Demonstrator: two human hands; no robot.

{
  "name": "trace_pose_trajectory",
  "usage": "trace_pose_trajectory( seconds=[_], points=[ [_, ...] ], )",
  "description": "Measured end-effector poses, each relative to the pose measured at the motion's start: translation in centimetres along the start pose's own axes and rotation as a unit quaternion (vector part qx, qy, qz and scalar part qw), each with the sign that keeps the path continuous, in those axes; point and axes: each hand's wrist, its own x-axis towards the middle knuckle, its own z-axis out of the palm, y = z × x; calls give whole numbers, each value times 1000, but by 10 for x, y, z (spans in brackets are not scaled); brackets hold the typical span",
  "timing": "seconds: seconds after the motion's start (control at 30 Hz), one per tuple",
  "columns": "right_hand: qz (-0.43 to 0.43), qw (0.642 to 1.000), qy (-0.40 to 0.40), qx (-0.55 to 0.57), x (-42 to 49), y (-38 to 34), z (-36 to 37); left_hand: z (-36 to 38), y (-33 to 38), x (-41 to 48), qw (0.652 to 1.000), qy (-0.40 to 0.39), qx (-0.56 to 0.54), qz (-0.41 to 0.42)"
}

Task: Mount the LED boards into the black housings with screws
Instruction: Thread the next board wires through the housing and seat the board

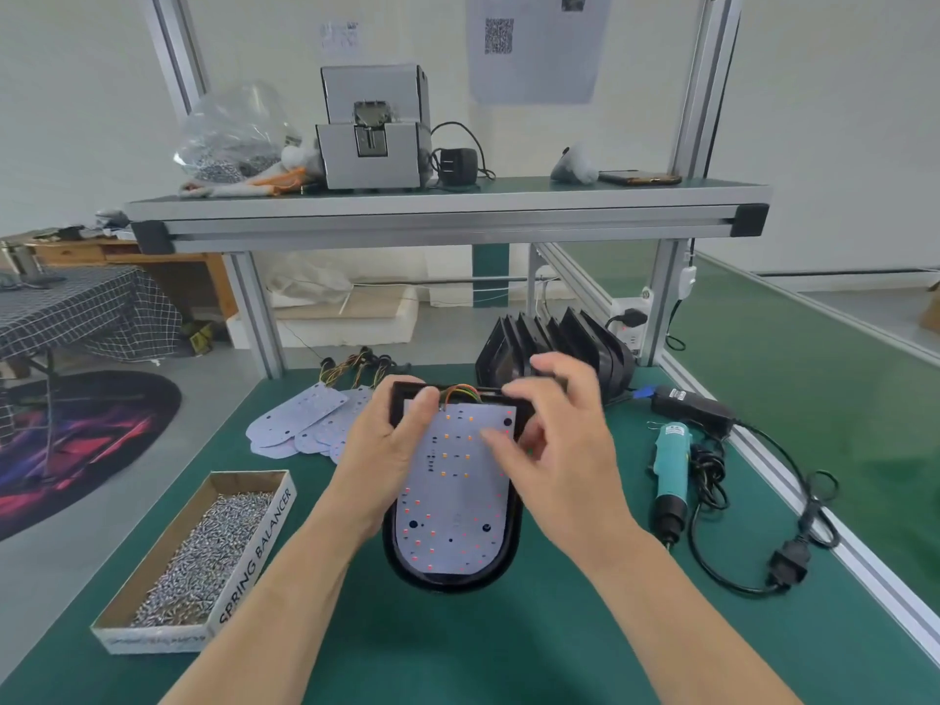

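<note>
On the green desk (508, 648), mid-frame, sat the black housing (447, 581), rigid-looking, with the LED board (458, 501) lying in it: thin, light, probably flexible, best handled by its edges. The left hand (384, 450) clamped the housing's upper-left rim. The right hand (564, 440) hovered, blurred, at the board's upper right, its grip unclear.

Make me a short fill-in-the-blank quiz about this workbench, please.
The cardboard box left of the housing holds loose ____.
The teal screwdriver lies on the person's ____ side.
The white LED board sits in a ____ housing.
Missing: screws; right; black.
</note>
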Motion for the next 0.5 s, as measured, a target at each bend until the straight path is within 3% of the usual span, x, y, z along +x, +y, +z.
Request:
trace_pose_trajectory(
  seconds=[0.07, 0.1, 0.17, 0.23, 0.27, 0.4, 0.5],
  points=[
    [54, 991, 34, 120, 6, 11, -6, -2, -2, 1, 998, 6, -44, -37],
    [112, 977, 9, 182, 10, 17, -9, -3, -2, 1, 997, 3, -57, -49],
    [198, 931, -136, 274, 12, 28, -10, -4, 0, -1, 996, -12, -70, -56],
    [204, 882, -264, 331, 9, 30, -3, 0, 4, -4, 994, -33, -82, -66],
    [197, 880, -285, 326, 7, 30, 2, 3, 6, -5, 993, -41, -83, -73],
    [149, 937, -283, 137, -2, 35, 14, 7, 13, -7, 988, -37, -115, -96],
    [199, 934, -270, 121, -8, 37, 17, 8, 18, -13, 982, -40, -155, -95]
  ],
)
